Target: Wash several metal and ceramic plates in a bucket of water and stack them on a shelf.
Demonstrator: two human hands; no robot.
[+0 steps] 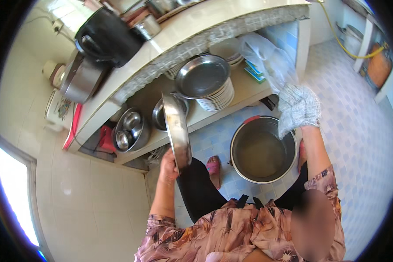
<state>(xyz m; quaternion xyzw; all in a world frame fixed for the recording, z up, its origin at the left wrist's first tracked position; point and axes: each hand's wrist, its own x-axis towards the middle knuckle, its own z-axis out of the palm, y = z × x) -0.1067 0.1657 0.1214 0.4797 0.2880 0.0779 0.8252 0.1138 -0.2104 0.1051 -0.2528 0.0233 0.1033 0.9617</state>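
Note:
My left hand (169,167) grips the lower rim of a shallow stainless-steel pan (176,127), which stands on edge, its side marked with brownish stains. A grey knitted cloth or mitt (299,106) covers my right hand (308,128), hiding the fingers. That hand is beside the upper right rim of a metal bucket (263,157), and the cloth's lower corner overlaps the rim in view. Cloudy water fills part of the bucket, which stands on the floor between my feet. A red piece sits on its far rim.
On the low shelf, a steel basin (203,77) tops stacked white plates (217,98). Nested steel bowls (131,129) and a plastic bag (268,55) are there too. A black pot (108,37) stands on the counter (196,24) above. A yellow hose (339,42) runs to an orange cylinder (378,67).

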